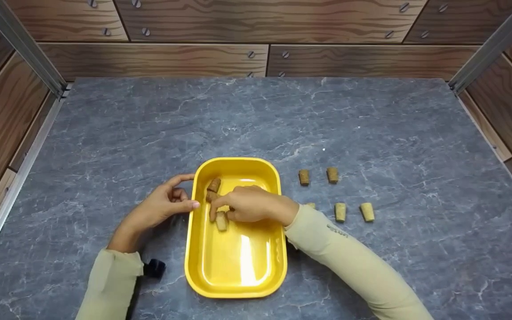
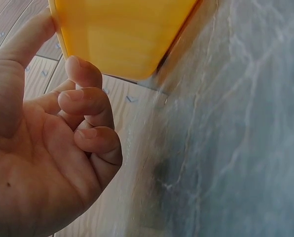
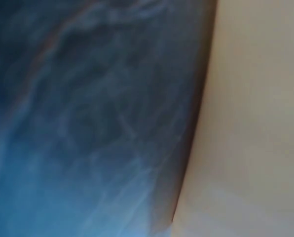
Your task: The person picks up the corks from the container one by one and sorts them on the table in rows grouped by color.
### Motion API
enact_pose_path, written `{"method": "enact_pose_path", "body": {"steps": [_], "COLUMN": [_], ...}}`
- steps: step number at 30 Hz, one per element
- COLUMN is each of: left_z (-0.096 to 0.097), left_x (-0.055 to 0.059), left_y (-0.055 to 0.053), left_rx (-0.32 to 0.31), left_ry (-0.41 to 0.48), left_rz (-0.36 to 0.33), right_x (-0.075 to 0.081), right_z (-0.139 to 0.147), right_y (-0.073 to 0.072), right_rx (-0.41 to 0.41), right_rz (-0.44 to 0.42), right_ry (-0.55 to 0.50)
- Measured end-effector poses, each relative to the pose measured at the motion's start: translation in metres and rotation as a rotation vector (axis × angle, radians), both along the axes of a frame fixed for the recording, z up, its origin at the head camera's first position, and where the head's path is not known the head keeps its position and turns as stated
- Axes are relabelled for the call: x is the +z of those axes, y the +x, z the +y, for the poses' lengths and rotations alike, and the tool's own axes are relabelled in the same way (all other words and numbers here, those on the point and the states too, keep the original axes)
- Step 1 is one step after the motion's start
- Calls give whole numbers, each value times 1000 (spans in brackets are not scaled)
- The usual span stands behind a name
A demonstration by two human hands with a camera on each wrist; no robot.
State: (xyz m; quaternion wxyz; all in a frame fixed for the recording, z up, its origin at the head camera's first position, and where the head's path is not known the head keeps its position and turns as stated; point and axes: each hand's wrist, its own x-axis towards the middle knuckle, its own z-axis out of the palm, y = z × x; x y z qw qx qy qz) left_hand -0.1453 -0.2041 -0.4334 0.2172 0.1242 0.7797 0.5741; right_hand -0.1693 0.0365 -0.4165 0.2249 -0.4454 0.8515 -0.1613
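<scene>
Toward six o'clock on the marbled tabletop, a yellow tray holds two brown corks at eleven and a pale cork pinched by the right hand. The left hand touches the tray at nine with extended thumb and index finger. Loose corks lie toward three; wood-patterned panels rise at twelve.

The pale khaki left sleeve has a small black block beside it; the matching right sleeve bears dark lettering.
</scene>
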Motion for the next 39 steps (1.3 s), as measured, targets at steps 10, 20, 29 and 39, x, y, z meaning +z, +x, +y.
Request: {"method": "enact_pose_path", "body": {"steps": [10,20,29,39], "left_z": [0,0,-1,1], "left_x": [0,2,1,0], "left_y": [0,0,-1,0], "left_rx": [-1,-1,-9,6], "left_ry": [1,-9,3,24], "left_rz": [-2,5,-4,-12], "right_x": [6,8,11,35], "right_z": [4,2,4,31], "right_y": [4,11,11,12], "right_rx": [-45,-91,-88,-127], "right_rz": [-21,-20,-24,-116], "right_ry": [56,133,103,-97]}}
